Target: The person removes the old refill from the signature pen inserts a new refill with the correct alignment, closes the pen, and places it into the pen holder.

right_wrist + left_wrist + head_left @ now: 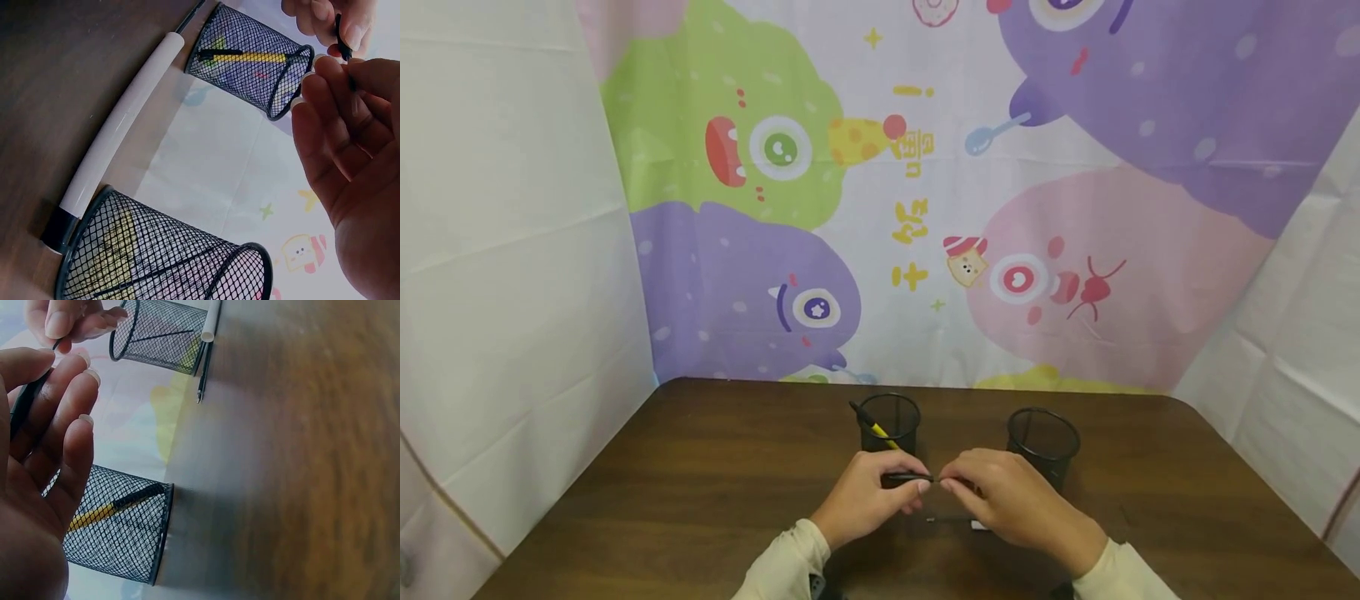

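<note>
My left hand (867, 498) grips a slim black pen barrel (904, 477) between thumb and fingers. From the other side, the thumb and fingertips of my right hand (1011, 496) pinch a small black piece (352, 82) at the barrel's tip. Both hands meet just above the tabletop, fingertips close together. On the table below lies a white pen barrel with a black end (122, 122), partly hidden by my right hand in the head view. A thin dark refill with a metal tip (202, 378) lies in line with it.
Behind my left hand stands a black mesh pen cup (890, 417) with a yellow and black pen (874, 427) leaning in it. Another mesh cup (1043, 437) stands behind my right hand. A printed cloth (917, 333) hangs beyond the wooden table (737, 467).
</note>
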Tool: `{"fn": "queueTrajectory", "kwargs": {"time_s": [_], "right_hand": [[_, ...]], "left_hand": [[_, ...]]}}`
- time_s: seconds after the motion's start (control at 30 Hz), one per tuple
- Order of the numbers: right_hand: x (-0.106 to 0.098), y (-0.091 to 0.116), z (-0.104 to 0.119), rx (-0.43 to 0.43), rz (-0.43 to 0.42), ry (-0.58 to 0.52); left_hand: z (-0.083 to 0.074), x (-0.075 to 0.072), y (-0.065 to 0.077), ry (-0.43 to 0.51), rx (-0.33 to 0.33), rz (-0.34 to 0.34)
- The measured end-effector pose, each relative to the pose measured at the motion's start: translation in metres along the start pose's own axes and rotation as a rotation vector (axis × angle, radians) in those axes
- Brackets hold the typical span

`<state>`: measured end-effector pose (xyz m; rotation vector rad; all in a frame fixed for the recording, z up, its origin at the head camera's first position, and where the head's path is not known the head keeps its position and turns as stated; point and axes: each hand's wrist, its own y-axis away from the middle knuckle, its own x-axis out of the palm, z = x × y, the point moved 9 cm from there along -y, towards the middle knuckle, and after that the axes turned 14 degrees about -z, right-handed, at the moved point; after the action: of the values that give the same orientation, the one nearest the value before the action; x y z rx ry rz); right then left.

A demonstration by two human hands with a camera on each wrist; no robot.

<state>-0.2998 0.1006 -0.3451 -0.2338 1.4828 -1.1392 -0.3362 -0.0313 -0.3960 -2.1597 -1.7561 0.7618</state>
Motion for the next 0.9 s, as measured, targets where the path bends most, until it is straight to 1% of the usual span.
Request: {"fn": "queueTrajectory", "kwargs": {"time_s": [0.33, 0.6, 0.9], "right_hand": [[0.001, 0.000, 0.000, -0.006, -0.003, 0.004], [0.001, 0.001, -0.005, 0.028, 0.013, -0.020], [0.000, 0.004, -0.011, 0.067, 0.055, 0.014]], "left_hand": [[0.001, 0.000, 0.000, 0.007, -0.007, -0.005], [0.003, -0.001, 0.000, 0.011, -0.019, -0.002], [0.007, -0.003, -0.001, 0.004, -0.017, -0.005]]}}
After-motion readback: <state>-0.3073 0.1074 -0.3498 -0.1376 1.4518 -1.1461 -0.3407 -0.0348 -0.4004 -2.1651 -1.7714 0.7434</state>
